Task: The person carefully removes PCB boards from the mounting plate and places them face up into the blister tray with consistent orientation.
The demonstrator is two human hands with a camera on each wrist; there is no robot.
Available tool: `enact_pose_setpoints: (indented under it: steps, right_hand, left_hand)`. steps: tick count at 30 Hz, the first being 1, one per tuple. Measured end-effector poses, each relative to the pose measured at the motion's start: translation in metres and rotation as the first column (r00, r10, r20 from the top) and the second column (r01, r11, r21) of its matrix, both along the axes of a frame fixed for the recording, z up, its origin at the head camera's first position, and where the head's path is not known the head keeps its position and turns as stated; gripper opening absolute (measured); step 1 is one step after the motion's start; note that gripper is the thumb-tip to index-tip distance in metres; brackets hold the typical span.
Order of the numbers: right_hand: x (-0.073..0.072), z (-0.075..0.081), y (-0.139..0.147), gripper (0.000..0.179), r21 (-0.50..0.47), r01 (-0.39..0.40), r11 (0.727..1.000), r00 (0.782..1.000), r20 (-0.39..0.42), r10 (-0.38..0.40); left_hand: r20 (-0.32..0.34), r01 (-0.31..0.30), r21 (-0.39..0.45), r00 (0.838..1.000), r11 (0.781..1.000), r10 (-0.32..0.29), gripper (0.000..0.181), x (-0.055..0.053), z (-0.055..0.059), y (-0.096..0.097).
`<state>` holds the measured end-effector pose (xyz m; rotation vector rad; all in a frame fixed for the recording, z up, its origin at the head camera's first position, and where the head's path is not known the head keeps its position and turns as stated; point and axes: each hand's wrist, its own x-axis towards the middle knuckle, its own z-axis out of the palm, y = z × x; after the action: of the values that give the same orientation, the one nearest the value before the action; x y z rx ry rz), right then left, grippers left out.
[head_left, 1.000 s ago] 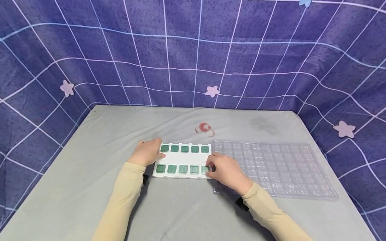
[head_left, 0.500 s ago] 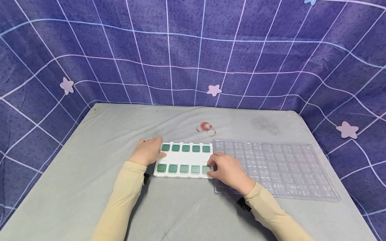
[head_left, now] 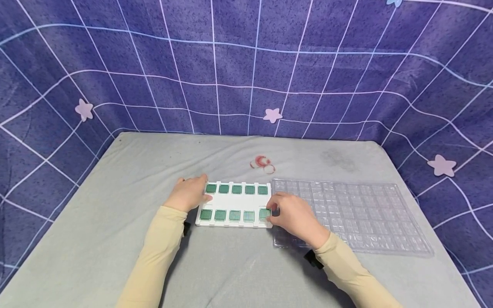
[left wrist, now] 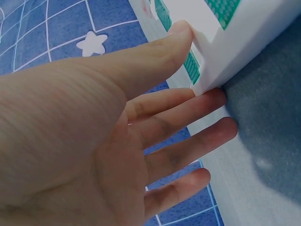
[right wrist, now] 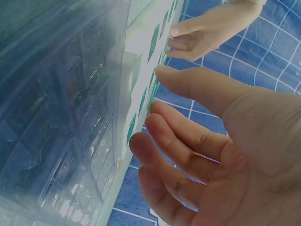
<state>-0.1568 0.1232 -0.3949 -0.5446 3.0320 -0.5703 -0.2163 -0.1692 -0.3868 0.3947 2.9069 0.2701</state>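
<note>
At the near side of the grey cloth (head_left: 231, 265), two forearms in cream sleeves (head_left: 154, 256) reach forward, each with a small black object at the wrist. The right hand (head_left: 296, 216) pinches one green board (head_left: 264, 214) between thumb and forefinger, a narrow grip, with its other fingers bent; this board is at the right end of the near row on a white tray (head_left: 236, 200). Four more green boards lie to its left. Just beside the white tray on the right lies a large clear tray (head_left: 369, 214) with many compartments, partly behind the right hand. The left hand (head_left: 186, 194) grips the white tray's left end, thumb on top and fingertips at its edge, the lower fingers extended. Five boards make up the far row. Beyond lies a red ring-shaped mark (head_left: 262, 161), and furthest back hangs a blue-purple curtain (head_left: 239, 64) with pale lines and stars
</note>
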Motion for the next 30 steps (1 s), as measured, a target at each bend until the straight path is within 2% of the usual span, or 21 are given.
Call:
enact_pose_setpoints:
  steps: [8, 16, 26, 30]
  right_hand:
    - [0.002, 0.001, 0.002, 0.024, 0.002, -0.003, 1.0, 1.0, -0.008, 0.003]
    - [-0.003, 0.006, 0.011, 0.024, -0.005, -0.017, 1.0, 1.0, -0.011, 0.017]
    - [-0.025, 0.006, 0.03, 0.025, 0.013, -0.031, 0.999, 0.997, -0.072, 0.032]
    - [-0.038, 0.006, 0.037, 0.025, 0.031, -0.003, 1.0, 0.999, -0.048, 0.004]
  left_hand:
    - [-0.014, 0.008, -0.008, 1.0, 1.0, -0.008, 0.046, -0.001, 0.001, 0.0]
    - [-0.026, 0.006, 0.004, 1.0, 1.0, -0.006, 0.047, 0.0, 0.0, -0.001]
    - [-0.025, 0.006, -0.006, 1.0, 1.0, -0.006, 0.05, 0.003, 0.002, -0.002]
    - [-0.026, 0.006, -0.008, 1.0, 1.0, -0.007, 0.053, 0.003, 0.003, -0.001]
